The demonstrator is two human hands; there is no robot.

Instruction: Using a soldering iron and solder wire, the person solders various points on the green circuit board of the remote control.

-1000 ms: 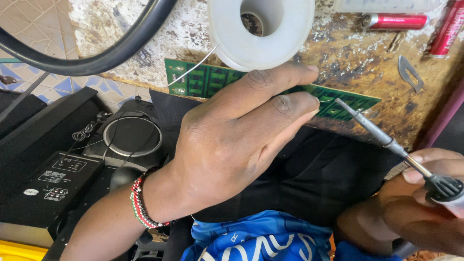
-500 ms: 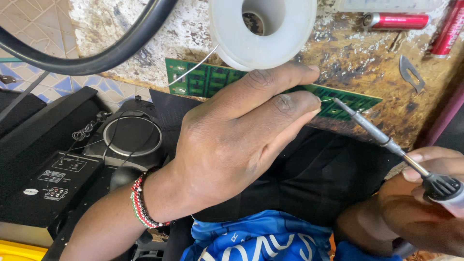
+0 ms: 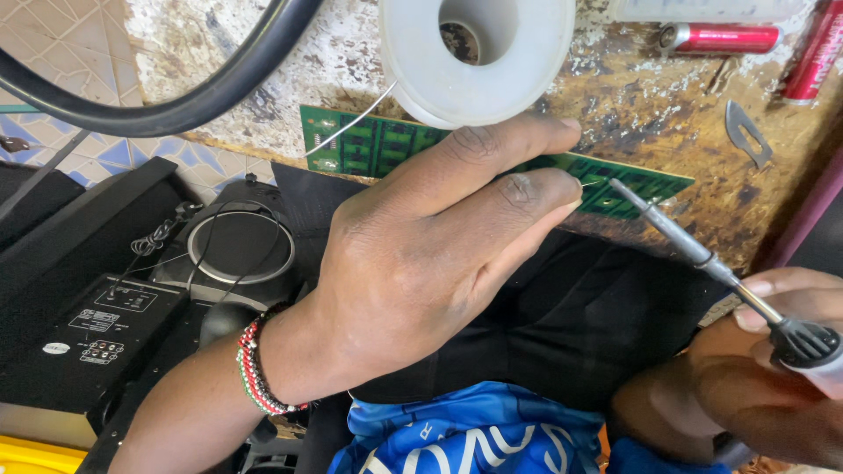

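A long green circuit board lies at the edge of a worn wooden bench. My left hand rests over its middle, pinching a thin solder wire whose end pokes out past my fingertips. The wire runs back under my hand to a white spool. My right hand grips a soldering iron at the lower right. Its metal tip touches the board just right of my left fingertips, close to the wire's end.
A thick black cable arcs across the top left. Black electronic units sit below left over a tiled floor. Red cylinders and a small metal blade lie on the bench at top right. Blue cloth covers my lap.
The soldering iron's tip has crept slightly left along the board toward my left fingertips. My left hand has held still.
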